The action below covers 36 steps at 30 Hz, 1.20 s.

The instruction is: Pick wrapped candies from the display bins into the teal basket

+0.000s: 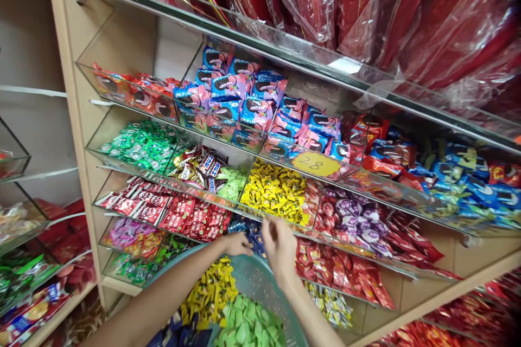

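Observation:
My left hand (237,244) rests closed on the far rim of a teal plastic basket (260,282), gripping it. Yellow candies (209,293), light green candies (248,328) and some dark blue ones lie inside the basket. My right hand (279,246) hovers above the basket with its back to me, fingers curled toward the glass bin of yellow wrapped candies (274,190). Whether those fingers hold anything is hidden.
Tilted glass shelves hold bins of sweets: green candies (142,143), red wafer bars (163,209), purple-and-white candies (358,219), blue cookie packs (240,97). A yellow tag reading 28 (313,164) hangs on one bin. Red goods in plastic (366,0) lie on top.

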Tool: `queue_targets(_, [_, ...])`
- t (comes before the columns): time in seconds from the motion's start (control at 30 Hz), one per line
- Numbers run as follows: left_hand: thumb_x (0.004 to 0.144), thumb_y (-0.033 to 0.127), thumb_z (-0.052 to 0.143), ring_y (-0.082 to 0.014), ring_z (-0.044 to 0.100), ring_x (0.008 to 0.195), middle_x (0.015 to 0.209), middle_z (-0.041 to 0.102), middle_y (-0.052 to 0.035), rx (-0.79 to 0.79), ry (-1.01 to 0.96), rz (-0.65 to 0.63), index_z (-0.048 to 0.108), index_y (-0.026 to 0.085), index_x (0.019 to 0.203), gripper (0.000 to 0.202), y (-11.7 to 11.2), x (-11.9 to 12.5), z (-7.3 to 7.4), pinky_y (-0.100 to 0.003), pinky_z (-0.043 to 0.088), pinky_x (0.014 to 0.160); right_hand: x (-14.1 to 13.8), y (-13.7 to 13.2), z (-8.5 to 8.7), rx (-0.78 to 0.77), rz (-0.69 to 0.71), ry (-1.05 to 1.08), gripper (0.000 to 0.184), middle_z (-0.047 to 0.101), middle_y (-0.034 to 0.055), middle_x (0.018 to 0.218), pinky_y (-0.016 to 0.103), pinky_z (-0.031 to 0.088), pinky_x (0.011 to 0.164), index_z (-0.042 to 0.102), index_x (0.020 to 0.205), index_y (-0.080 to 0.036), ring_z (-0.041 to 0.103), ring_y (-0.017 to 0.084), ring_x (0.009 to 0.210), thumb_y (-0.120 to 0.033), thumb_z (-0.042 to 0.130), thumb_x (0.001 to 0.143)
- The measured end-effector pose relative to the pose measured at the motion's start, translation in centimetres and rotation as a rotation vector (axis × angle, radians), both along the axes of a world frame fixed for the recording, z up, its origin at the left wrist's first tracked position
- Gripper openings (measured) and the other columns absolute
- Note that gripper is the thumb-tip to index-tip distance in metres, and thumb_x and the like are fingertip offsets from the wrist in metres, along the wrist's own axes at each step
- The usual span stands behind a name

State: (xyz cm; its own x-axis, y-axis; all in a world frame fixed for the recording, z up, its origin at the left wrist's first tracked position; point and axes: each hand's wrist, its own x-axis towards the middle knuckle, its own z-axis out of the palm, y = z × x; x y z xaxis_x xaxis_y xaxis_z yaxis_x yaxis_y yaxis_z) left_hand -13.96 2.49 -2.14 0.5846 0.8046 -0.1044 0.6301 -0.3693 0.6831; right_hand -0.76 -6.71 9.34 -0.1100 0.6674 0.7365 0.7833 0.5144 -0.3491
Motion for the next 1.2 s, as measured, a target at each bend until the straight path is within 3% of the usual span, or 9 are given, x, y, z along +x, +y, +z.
queue_targets(0.1, [0.063,0.046,0.056,-0.0097,0.051,0.061,0.069,0.064,0.0017,-0.006,0.042,0.032,0.069,0.018,0.078,0.034,-0.1,0.0,0.3,-0.017,0.034,0.053,1.5,3.5,3.7,-0.011,-0.132,-0.021,0.032,0.058,0.0033,0.072,0.025,0.037,0.064,0.054,0.101,-0.015,0.052,0.013,0.065,-0.035,0.037,0.082])
queue_targets(0.17, [0.063,0.045,0.056,-0.0103,0.052,0.064,0.072,0.065,0.0015,-0.005,0.046,0.031,0.069,0.018,0.078,0.034,-0.2,0.0,0.5,-0.016,0.035,0.053,2.2,5.5,4.7,-0.056,-0.201,-0.112,0.032,0.059,0.0055,0.076,0.026,0.037,0.065,0.056,0.097,-0.016,0.053,0.015,0.07,-0.038,0.042,0.079])
queue_targets(0.43, [0.062,0.045,0.057,-0.0094,0.051,0.062,0.07,0.064,0.0021,-0.009,0.025,0.027,0.069,0.017,0.075,0.033,0.0,0.0,0.3,-0.016,0.034,0.052,2.9,8.4,4.9,-0.402,-0.339,-0.232,0.03,0.062,0.0064,0.069,0.024,0.031,0.052,0.063,0.07,-0.02,0.056,0.017,0.066,-0.048,0.052,0.068])
queue_targets(0.7, [0.061,0.045,0.058,-0.0092,0.051,0.061,0.068,0.063,0.0014,-0.036,0.003,0.016,0.068,0.016,0.073,0.033,0.1,0.1,0.3,-0.016,0.034,0.053,2.9,8.1,5.4,-0.387,-0.316,-0.131,0.024,0.06,0.004,0.06,0.023,0.03,0.05,0.06,0.062,-0.018,0.052,0.014,0.057,-0.041,0.053,0.066])
queue_targets(0.9, [0.062,0.045,0.058,-0.0082,0.049,0.059,0.069,0.063,0.0019,-0.031,0.021,0.016,0.069,0.018,0.076,0.032,-0.1,0.0,0.5,-0.015,0.032,0.05,4.4,3.5,7.0,-0.255,-0.128,0.078,0.032,0.056,0.0009,0.058,0.022,0.033,0.051,0.058,0.066,-0.016,0.046,0.011,0.052,-0.048,0.053,0.067])
queue_targets(0.97, [0.062,0.045,0.058,-0.0082,0.048,0.059,0.068,0.063,0.0022,-0.026,0.023,0.005,0.069,0.017,0.076,0.033,0.0,0.0,0.4,-0.016,0.032,0.051,4.5,1.1,6.4,-0.291,0.005,0.177,0.033,0.055,0.0005,0.06,0.021,0.034,0.05,0.058,0.071,-0.015,0.045,0.01,0.051,-0.048,0.053,0.068])
queue_targets(1.03, [0.063,0.045,0.057,-0.0082,0.048,0.058,0.065,0.062,0.0026,-0.011,0.03,0.005,0.069,0.017,0.076,0.033,0.0,0.0,0.2,-0.016,0.032,0.051,3.9,-1.0,4.5,-0.39,0.16,0.252,0.031,0.056,0.0,0.063,0.02,0.034,0.047,0.058,0.074,-0.016,0.044,0.009,0.05,-0.046,0.055,0.069])
queue_targets(1.13, [0.064,0.045,0.056,-0.0083,0.048,0.058,0.065,0.061,0.0031,-0.005,0.05,0.009,0.069,0.016,0.076,0.033,0.0,0.1,0.2,-0.016,0.033,0.051,2.3,-2.9,-0.2,-0.596,0.326,0.273,0.025,0.055,-0.0022,0.06,0.019,0.031,0.041,0.057,0.073,-0.016,0.04,0.007,0.044,-0.041,0.056,0.069])
queue_targets(1.2, [0.065,0.044,0.056,-0.0084,0.048,0.059,0.067,0.062,0.003,-0.009,0.06,0.017,0.069,0.017,0.077,0.033,-0.2,0.1,0.4,-0.016,0.033,0.051,1.0,-3.3,-3.6,-0.693,0.345,0.242,0.021,0.052,-0.0036,0.055,0.019,0.031,0.041,0.055,0.07,-0.016,0.04,0.007,0.044,-0.038,0.056,0.07])
